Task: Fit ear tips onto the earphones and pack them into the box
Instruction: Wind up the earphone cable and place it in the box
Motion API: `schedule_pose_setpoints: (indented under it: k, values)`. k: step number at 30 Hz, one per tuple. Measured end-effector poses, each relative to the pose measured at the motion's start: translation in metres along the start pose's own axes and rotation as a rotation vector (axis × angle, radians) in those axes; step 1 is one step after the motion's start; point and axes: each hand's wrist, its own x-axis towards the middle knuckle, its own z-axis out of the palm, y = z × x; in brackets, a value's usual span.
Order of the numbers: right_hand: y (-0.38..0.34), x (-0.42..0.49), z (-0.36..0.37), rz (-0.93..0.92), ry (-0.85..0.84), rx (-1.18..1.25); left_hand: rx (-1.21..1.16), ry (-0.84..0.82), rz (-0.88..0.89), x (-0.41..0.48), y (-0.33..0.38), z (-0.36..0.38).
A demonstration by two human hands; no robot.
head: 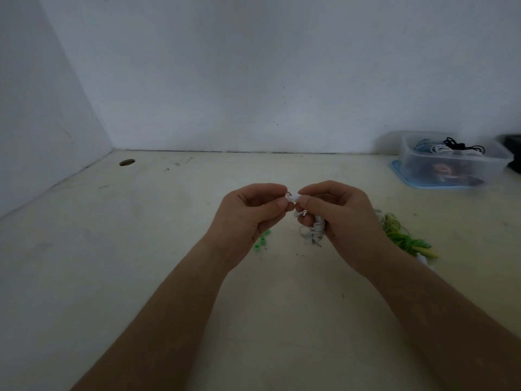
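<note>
While left grip (248,211) and right grip (342,218) pinch white earphones (319,228), the clear box (492,168) holds coiled cables (440,149).

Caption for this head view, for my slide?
Left hand and right hand pinch a white earphone over the table, green ear tips below, clear box far right.

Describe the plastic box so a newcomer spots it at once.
Follow the pale table to its far right side by the wall. There a clear plastic box sits on a blue base, holding coiled cables. Unlike the loose green cable nearby, it is a see-through tub.
</note>
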Motion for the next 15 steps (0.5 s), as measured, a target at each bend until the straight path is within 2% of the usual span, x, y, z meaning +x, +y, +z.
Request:
schedule_pose_setpoints:
  k: [9, 15]
  values:
    - [0.0014, 0.0024, -0.0051, -0.003, 0.007, -0.053, 0.011, -0.01, -0.011, -0.0028, 0.001, -0.0002]
    - [-0.0018, 0.0021, -0.0097, 0.035, -0.08, -0.049, 0.014, -0.03, -0.007, -0.0037, 0.0011, 0.0006]
